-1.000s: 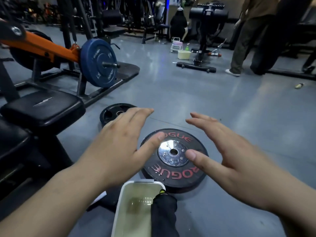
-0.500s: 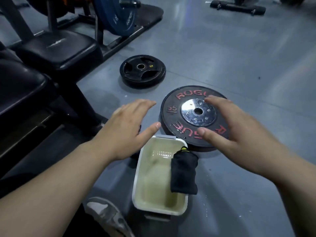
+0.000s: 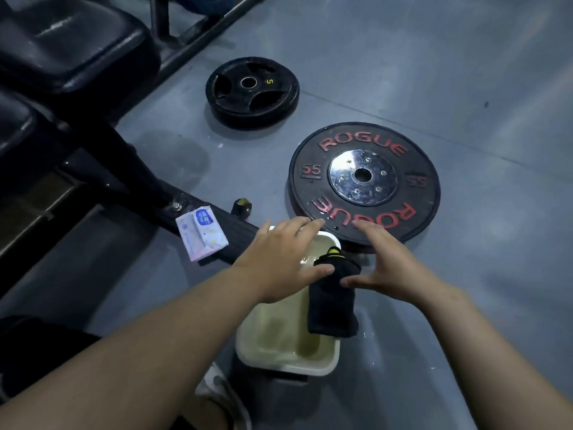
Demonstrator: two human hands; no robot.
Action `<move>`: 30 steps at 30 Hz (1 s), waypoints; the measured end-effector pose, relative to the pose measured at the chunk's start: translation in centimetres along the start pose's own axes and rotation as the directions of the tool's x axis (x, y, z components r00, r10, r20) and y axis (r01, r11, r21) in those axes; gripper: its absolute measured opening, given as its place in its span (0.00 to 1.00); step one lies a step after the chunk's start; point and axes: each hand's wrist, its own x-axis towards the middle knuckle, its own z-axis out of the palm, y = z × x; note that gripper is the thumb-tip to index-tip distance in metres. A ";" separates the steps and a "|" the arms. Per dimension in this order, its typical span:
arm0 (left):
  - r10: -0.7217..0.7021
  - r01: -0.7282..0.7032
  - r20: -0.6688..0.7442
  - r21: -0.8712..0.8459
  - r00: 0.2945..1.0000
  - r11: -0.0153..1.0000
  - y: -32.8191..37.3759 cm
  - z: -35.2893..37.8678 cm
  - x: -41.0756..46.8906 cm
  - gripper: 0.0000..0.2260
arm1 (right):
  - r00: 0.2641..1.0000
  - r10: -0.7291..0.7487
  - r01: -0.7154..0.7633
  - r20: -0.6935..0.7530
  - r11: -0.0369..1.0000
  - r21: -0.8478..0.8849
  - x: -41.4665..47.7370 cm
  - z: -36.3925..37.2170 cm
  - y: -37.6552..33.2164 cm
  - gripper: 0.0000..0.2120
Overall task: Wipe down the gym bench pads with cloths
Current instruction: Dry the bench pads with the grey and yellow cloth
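Two bare forearms, left hand [image 3: 279, 259] and right hand [image 3: 392, 268], with no sleeves, rings or watch showing. Pale patterned shoe [image 3: 221, 398] (blurred) at lower centre; dark clothing [image 3: 40, 352] at lower left.

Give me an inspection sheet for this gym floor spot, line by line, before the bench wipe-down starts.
Surface: grey gym floor, scuffed, small white specks.
Job's things: black cloth draped over the right rim of the white basin, which holds a little yellowish liquid; black bench pads at upper left.
Clutter: Rogue 55 bumper plate and small black 5 plate flat on the floor; wet-wipes pack on the bench's base bar.
Grippers: left hand and right hand open, over the basin and either side of the cloth, holding nothing.
Cables: nothing seen.
Surroundings: black machine frame at top.
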 end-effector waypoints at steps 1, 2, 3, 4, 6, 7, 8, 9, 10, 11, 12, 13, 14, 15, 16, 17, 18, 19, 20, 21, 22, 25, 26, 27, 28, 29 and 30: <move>-0.004 0.004 -0.016 -0.025 1.000 1.000 0.2 0.6 0.7 0.35 | 1.000 0.007 -0.007 0.017 1.000 0.000 0.2 0.4 0.6 0.56; -0.024 0.022 -0.030 -0.061 0.999 0.998 0.3 1.1 1.0 0.34 | 0.999 0.016 -0.015 0.037 1.000 -0.004 0.4 0.7 1.0 0.56; -0.054 0.051 -0.032 -0.103 0.998 0.993 0.1 1.6 1.0 0.34 | 0.998 0.025 -0.025 0.057 1.000 -0.002 0.7 1.1 1.3 0.56; -0.077 0.075 -0.010 -0.127 0.997 0.989 -0.2 2.0 0.8 0.33 | 0.996 0.039 -0.040 0.076 0.999 0.014 1.0 1.5 1.7 0.55; -0.053 0.058 0.088 -0.057 0.995 0.997 -1.0 2.1 0.4 0.33 | 0.991 0.070 -0.077 0.114 0.996 0.054 1.7 2.6 2.1 0.52; -0.027 0.028 0.131 -0.009 0.991 1.000 -1.4 1.9 0.4 0.33 | 0.987 0.086 -0.093 0.133 0.994 0.051 2.1 3.1 2.2 0.50; -0.006 0.003 0.147 0.020 0.989 1.000 -1.6 1.5 0.6 0.33 | 0.983 0.109 -0.116 0.149 0.992 0.041 2.4 3.5 2.3 0.49; 0.001 -0.006 0.140 0.036 0.990 0.999 -1.7 1.1 1.0 0.33 | 0.976 0.142 -0.151 0.167 0.988 0.042 2.8 3.8 2.3 0.48; -0.006 0.001 0.127 0.039 0.992 0.999 -1.8 0.8 1.4 0.33 | 0.968 0.169 -0.181 0.185 0.982 0.046 3.1 4.1 2.2 0.47; -0.015 0.011 0.121 0.034 0.993 0.999 -1.9 0.7 1.7 0.33 | 0.962 0.193 -0.206 0.195 0.978 0.046 3.4 4.3 2.1 0.46; -0.018 0.013 0.127 0.033 0.992 0.999 -2.0 0.6 1.8 0.33 | 0.958 0.210 -0.221 0.196 0.974 0.038 3.6 4.4 2.1 0.44; -0.013 0.007 0.139 0.041 0.990 0.999 -2.1 0.8 1.8 0.33 | 0.957 0.223 -0.231 0.188 0.973 0.021 3.8 4.5 1.9 0.42; -0.008 0.000 0.155 0.054 0.988 0.999 -2.3 1.0 1.6 0.32 | 0.958 0.230 -0.232 0.173 0.973 -0.011 3.9 4.6 1.7 0.40; -0.007 -0.004 0.174 0.067 0.985 0.998 -2.5 1.2 1.4 0.32 | 0.959 0.235 -0.229 0.156 0.972 -0.054 4.0 4.6 1.5 0.38; -0.012 -0.004 0.195 0.078 0.981 0.997 -2.7 1.2 1.1 0.33 | 0.962 0.235 -0.223 0.140 0.970 -0.093 4.0 4.6 1.4 0.35; -0.022 0.004 0.211 0.084 0.977 0.996 -2.9 1.3 0.9 0.33 | 0.964 0.231 -0.216 0.131 0.969 -0.120 4.1 4.6 1.3 0.33; -0.037 0.018 0.224 0.086 0.974 0.996 -3.2 1.4 0.8 0.33 | 0.967 0.222 -0.205 0.125 0.969 -0.138 4.0 4.5 1.1 0.30; -0.054 0.035 0.235 0.084 0.971 0.996 -3.4 1.5 0.7 0.33 | 0.969 0.212 -0.191 0.125 0.969 -0.159 3.9 4.4 0.9 0.26; -0.071 0.052 0.244 0.084 0.967 0.995 -3.5 1.4 0.6 0.33 | 0.973 0.194 -0.168 0.128 0.968 -0.187 3.8 4.3 0.7 0.24; -0.086 0.067 0.248 0.085 0.965 0.994 -3.6 1.3 0.6 0.33 | 0.977 0.167 -0.136 0.130 0.967 -0.217 3.7 4.1 0.4 0.22; -0.098 0.079 0.248 0.085 0.964 0.993 -3.7 1.2 0.6 0.33 | 0.983 0.134 -0.100 0.127 0.965 -0.243 3.5 3.9 0.0 0.20; -0.108 0.095 0.232 0.063 0.967 0.993 -3.4 0.8 0.6 0.35 | 0.992 0.041 -0.008 0.123 0.967 -0.256 2.6 2.9 -1.6 0.18; -0.103 0.095 0.228 0.047 0.968 0.994 -3.2 0.7 0.6 0.36 | 0.991 0.004 0.031 0.133 0.966 -0.256 2.2 2.4 -2.1 0.17; -0.097 0.094 0.226 0.027 0.969 0.995 -3.0 0.6 0.6 0.38 | 0.988 -0.042 0.079 0.149 0.964 -0.254 1.8 1.8 -2.6 0.16; -0.092 0.094 0.223 0.002 0.971 0.996 -2.8 0.4 0.6 0.40 | 0.983 -0.084 0.124 0.166 0.960 -0.250 1.5 1.2 -3.1 0.17; -0.091 0.099 0.220 -0.026 0.971 0.995 -2.5 0.2 0.5 0.43 | 0.977 -0.116 0.158 0.176 0.956 -0.247 1.0 0.5 -3.7 0.18; -0.092 0.106 0.215 -0.054 0.972 0.993 -2.2 -0.3 0.4 0.45 | 0.974 -0.138 0.181 0.180 0.951 -0.252 0.6 -0.2 -4.3 0.20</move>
